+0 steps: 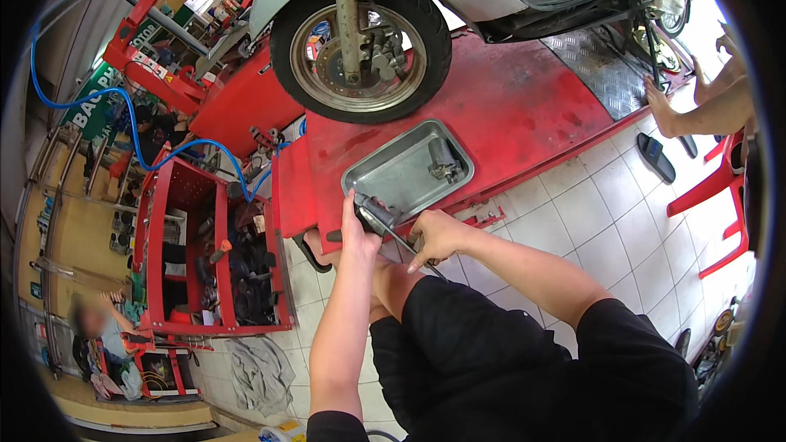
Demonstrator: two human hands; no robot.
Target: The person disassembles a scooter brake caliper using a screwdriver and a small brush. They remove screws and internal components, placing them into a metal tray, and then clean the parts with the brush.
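My left hand [357,233] is closed on a cylindrical metal part [377,213] at the near left corner of a steel tray [385,180]. My right hand [435,239] is closed around a long thin rod-like item [403,245] that runs from the metal part down toward my legs; whether it is a tool or attached is unclear. A second metal part [442,157] lies in the tray's right half. The tray rests on a red lift platform [524,123], below the front wheel [360,110] of a scooter.
A red tool cart [152,245] and blue air hose [120,92] are at left, with people [115,323] nearby. At right are another person's bare legs [704,106], red plastic stools [720,229] and sandals [655,160]. A grey cloth [254,372] lies on the tiled floor.
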